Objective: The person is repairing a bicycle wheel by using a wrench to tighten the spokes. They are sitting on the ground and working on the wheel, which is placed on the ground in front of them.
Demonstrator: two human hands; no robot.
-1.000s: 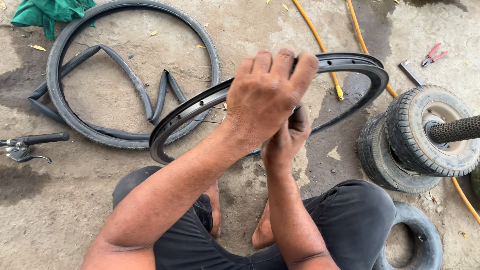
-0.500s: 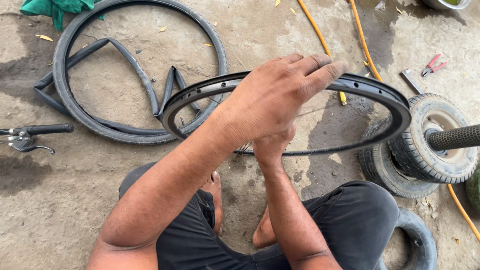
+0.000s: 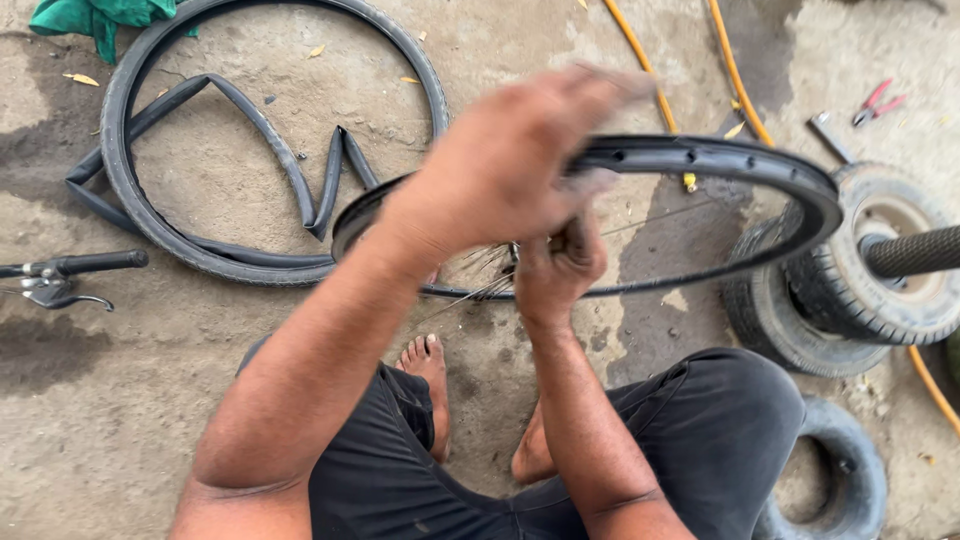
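From the head view, I see my left hand [image 3: 505, 165] smeared with motion blur over the near arc of a black bicycle wheel rim [image 3: 720, 160]; its fingers are too blurred for me to tell whether its grip is closed on the rim or only laid against it. The hand hides that stretch of rim completely. Just below it my right hand [image 3: 555, 265] is curled shut around the middle of the wheel, where thin metal spokes [image 3: 480, 285] fan out in a streaky blur; what exactly it pinches I cannot make out. The rim is a smooth, dark hoop with a row of small holes along its inner face, held tilted above the concrete floor [image 3: 120, 400], which is rough, grey and stained in patches.

Beyond my left hand, a black rubber tyre [image 3: 135, 205] lies flat in a ring, with a limp, folded inner tube [image 3: 290, 160] draped inside it. A green cloth [image 3: 95, 15] is cut off by the top edge. Far to the left of that hand sits a handlebar with brake lever [image 3: 70, 272], partly out of frame. To the right of the rim, a small chunky wheel [image 3: 880, 290] with knobbly tread leans on another, and a ribbed black handle [image 3: 915, 250] crosses it. Yellow hoses [image 3: 640, 50] and red pliers [image 3: 875, 100] lie past it.
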